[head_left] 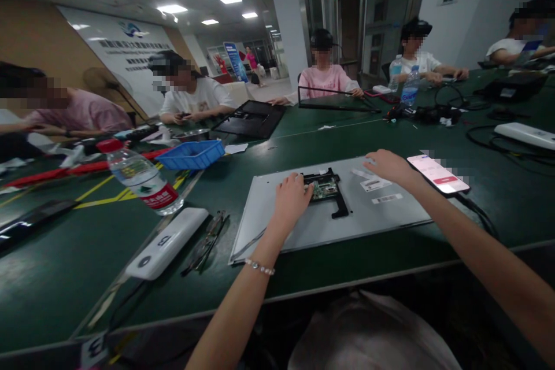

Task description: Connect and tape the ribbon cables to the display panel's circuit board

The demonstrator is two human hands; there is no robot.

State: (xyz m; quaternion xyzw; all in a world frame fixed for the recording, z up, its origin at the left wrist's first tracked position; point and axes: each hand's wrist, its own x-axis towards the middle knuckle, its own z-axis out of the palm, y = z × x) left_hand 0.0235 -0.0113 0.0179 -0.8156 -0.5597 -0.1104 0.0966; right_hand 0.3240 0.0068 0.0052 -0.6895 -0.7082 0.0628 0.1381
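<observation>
A flat grey display panel (295, 237) lies face down on the green table before me, with white labels (387, 199) on its right half. On its middle sits a black plastic bracket (340, 206) with a green circuit board (325, 187). My left hand (292, 199), a beaded bracelet at its wrist, is closed on the bracket's left side, thumb by the board; its fingertips are partly hidden. Towards the panel's far right edge, my right hand (388, 166) rests with fingers stretched out, apart from the bracket. A lit phone (439, 173) lies just right of that hand.
Left of the panel are eyeglasses (206, 243), a white power bank (169, 243), a water bottle (145, 179) and a blue tray (191, 154). Further back lies a black casing (251, 118). Several people sit around the table. Cables (481, 211) run at the right.
</observation>
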